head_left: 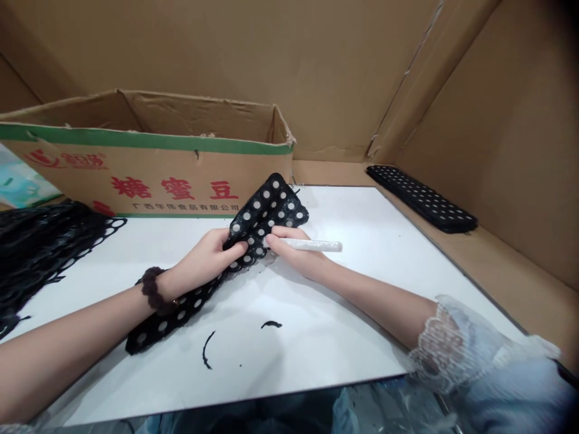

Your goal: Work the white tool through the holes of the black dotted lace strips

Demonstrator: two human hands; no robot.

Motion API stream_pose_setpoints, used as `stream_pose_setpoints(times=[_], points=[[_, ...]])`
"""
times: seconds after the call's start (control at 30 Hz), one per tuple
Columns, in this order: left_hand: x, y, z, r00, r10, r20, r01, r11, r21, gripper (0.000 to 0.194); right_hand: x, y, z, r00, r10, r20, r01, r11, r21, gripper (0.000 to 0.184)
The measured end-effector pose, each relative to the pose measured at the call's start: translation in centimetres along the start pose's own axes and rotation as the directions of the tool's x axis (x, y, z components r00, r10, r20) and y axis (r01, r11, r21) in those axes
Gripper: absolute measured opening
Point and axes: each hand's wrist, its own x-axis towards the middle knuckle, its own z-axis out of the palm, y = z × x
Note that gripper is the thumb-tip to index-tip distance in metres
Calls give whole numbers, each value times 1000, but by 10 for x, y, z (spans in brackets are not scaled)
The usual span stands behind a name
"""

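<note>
A long black strip with rows of round whitish spots lies at a slant across the white board, its far end raised and bent. My left hand is closed around its middle, thumb on top. In my right hand is a slim white pen-like tool, its back end pointing right. The tool's front end is hidden by my fingers, which meet the strip's lower right edge. Two thin black scraps, one curved and one short, lie on the board below my hands.
An open cardboard box with red lettering stands behind the hands. On the left lies a pile of black perforated pieces. Several spotted black strips are stacked at the right, by the cardboard wall. The white board ends near my body.
</note>
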Motion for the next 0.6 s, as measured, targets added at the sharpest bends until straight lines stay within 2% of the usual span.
stream_pose_setpoints(times=[0.17, 0.33, 0.6], points=[[-2, 4, 1, 1000, 8, 6, -7, 999, -31, 21, 0, -4, 1, 1000, -21, 16, 21, 1000, 15, 34], [1, 3, -3, 996, -58, 62, 67, 986, -150, 21, 1, -1, 1, 1000, -15, -18, 17, 996, 86, 35], [2, -3, -6, 987, -88, 134, 121, 957, -263, 16, -1, 0, 2, 998, -46, -38, 51, 988, 148, 36]])
